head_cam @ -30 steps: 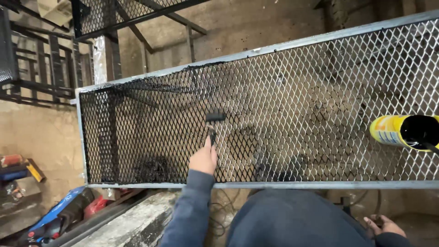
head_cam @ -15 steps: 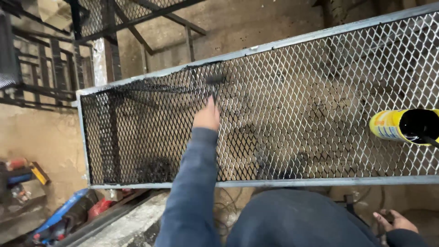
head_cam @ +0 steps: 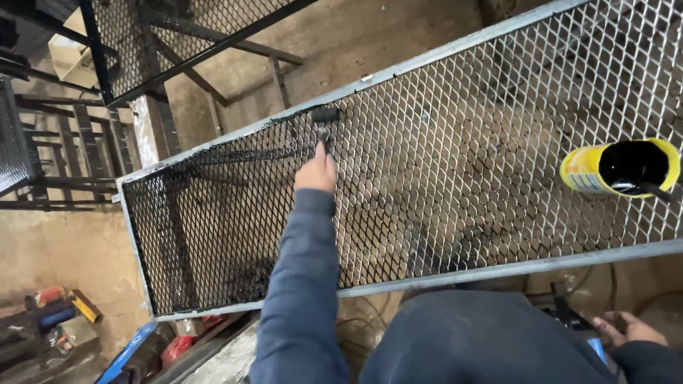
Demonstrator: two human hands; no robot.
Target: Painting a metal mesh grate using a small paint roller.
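A long expanded-metal mesh panel [head_cam: 498, 142] in a grey steel frame lies flat in front of me, its left part painted black. My left hand [head_cam: 316, 171] reaches out over the mesh, gripping a small paint brush [head_cam: 325, 118] whose black head rests at the far frame rail. A yellow paint can [head_cam: 619, 168] full of black paint sits on the mesh at the right, a stick leaning in it. Low at the bottom right, below the panel, my right hand [head_cam: 626, 328] hangs with loosely curled fingers and holds nothing.
Black-painted metal frames and grilles [head_cam: 107, 78] stand at the upper left. Tools and cans, red, blue and yellow [head_cam: 57, 313], lie on the dirt floor at the lower left. A blue object [head_cam: 128, 355] sits under the panel's near corner.
My left hand has pushed the brush from the middle of the mesh out to the far frame rail. The view has shifted slightly; the can stays put.
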